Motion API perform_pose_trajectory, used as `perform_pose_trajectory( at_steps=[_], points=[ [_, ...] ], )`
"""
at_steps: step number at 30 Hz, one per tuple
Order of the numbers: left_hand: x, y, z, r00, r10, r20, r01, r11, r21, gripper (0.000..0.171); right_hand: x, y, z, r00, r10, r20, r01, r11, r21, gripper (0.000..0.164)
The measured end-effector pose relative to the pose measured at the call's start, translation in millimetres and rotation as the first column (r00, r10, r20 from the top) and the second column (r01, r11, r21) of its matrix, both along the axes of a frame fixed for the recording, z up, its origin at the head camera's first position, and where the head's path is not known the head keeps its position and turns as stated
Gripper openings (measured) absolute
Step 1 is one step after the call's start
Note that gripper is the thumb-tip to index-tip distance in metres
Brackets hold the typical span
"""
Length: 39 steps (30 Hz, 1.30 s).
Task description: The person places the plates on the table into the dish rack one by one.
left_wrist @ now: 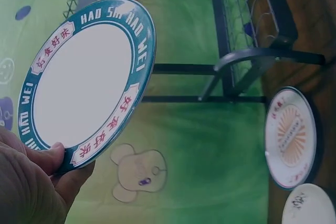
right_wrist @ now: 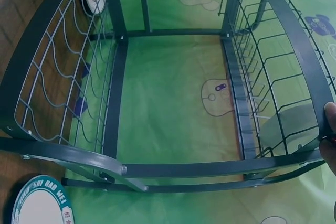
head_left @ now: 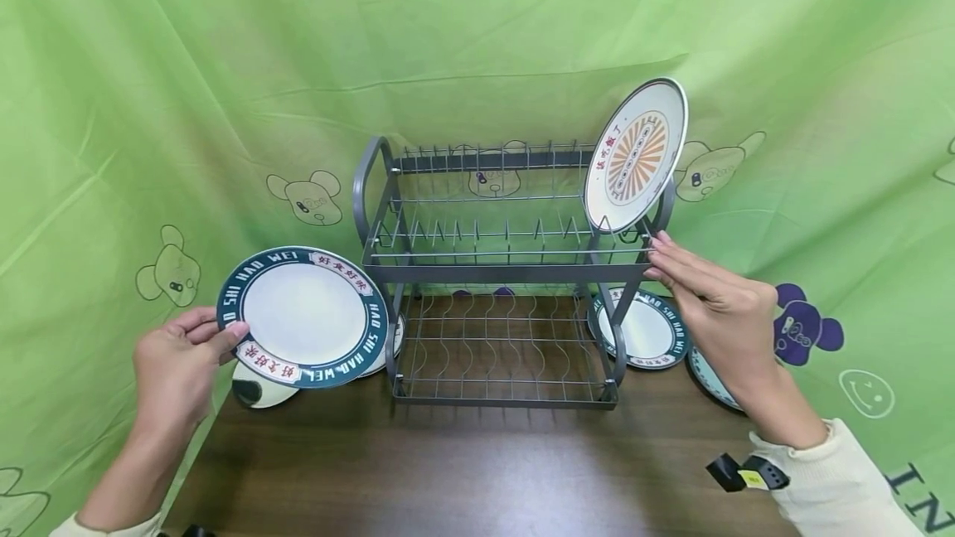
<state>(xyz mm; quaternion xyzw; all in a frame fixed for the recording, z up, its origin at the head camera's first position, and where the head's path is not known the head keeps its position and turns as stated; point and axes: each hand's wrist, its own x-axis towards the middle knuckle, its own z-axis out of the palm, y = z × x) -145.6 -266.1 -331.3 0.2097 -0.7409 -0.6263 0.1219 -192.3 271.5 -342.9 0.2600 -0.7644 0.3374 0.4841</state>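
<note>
My left hand holds a white plate with a teal lettered rim, thumb on its face and fingers behind. The plate is raised and tilted to the left of a dark grey two-tier dish rack. At the rack's upper front right corner, my right hand grips the frame with its fingertips; the right wrist view shows only part of its fingers at the edge. A white plate with an orange sunburst stands on edge, leaning, in the right end of the top tier.
Right of the rack lie a teal-rimmed plate and a partly hidden plate. On the left side, a sunburst plate and a small white dish lie on the brown table. A green printed cloth hangs behind.
</note>
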Motion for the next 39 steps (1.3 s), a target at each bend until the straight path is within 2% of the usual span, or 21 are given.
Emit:
perform_pose_trajectory(
  at_steps=[5,7,13,17,22,28,32,39],
  points=[
    [-2.8,7.6,9.8,0.999,0.005,-0.05,-0.005,1.0,-0.008,0.019,0.4,-0.2,0.0,1.0,0.01,0.002,-0.01,1.0,-0.007,0.029],
    [-4.2,11.1,12.3,0.997,0.004,-0.072,-0.003,1.0,0.015,0.019,0.5,-0.4,0.0,1.0,0.014,0.003,-0.014,1.0,-0.011,0.029],
    [-5.9,23.5,15.7,0.994,-0.034,-0.107,0.04,0.997,0.061,0.02,0.2,-0.9,-0.4,1.0,0.015,0.003,-0.015,1.0,-0.009,0.029],
    [-6.5,30.4,18.2,0.991,-0.061,-0.117,0.068,0.996,0.057,0.018,0.3,-0.6,-0.5,1.0,0.011,0.003,-0.011,1.0,-0.011,0.03],
    [-8.9,37.0,20.7,0.976,-0.133,-0.172,0.149,0.986,0.078,0.019,0.1,-0.6,-0.3,1.0,0.011,-0.002,-0.011,1.0,-0.017,0.03],
    [-13.1,50.4,24.1,0.957,-0.169,-0.234,0.199,0.974,0.112,0.02,0.4,-0.1,0.1,1.0,0.011,-0.002,-0.011,1.0,-0.02,0.029],
    [-16.5,60.5,27.5,0.947,-0.176,-0.269,0.219,0.966,0.139,0.021,0.6,0.5,0.1,1.0,0.012,0.001,-0.012,1.0,-0.019,0.029],
    [-20.4,75.5,32.7,0.948,-0.143,-0.285,0.19,0.971,0.143,0.02,1.0,0.5,-0.2,1.0,0.016,0.004,-0.016,1.0,-0.012,0.029]
  ],
)
